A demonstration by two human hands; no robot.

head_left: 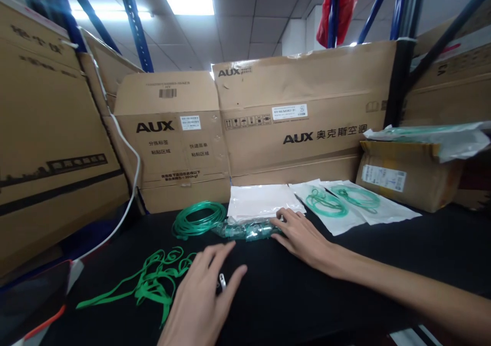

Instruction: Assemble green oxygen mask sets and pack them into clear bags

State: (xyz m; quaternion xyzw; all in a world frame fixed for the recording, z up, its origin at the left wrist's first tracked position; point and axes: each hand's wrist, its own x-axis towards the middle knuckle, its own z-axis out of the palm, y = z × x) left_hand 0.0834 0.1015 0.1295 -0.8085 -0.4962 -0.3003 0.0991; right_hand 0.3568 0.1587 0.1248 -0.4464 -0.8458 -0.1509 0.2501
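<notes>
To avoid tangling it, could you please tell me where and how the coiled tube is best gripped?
Probably by the near edge of the coiled tube, from the front with the left hand: the loops lie bundled there, and a plastic packet crowds the right.

Found on the bench (307, 297), left of the left fingers (223, 254): a heap of straps (143, 289). Found beyond the left fingers, slightly to their left: a coil of tubing (182, 227). Found between that coil and the right fingers (283, 225): a wrapped packet (253, 231), right end at those fingers. Located directly behind the packet, beyond both sets of fingers: a pouch (264, 200). Located right of the right fingers: two bags (339, 227), side by side. Noted farther right of the same fingers: a box (418, 169), another bag (456, 139) on top. Noted behind, past all fingers: two cartons (314, 111), side by side.
</notes>
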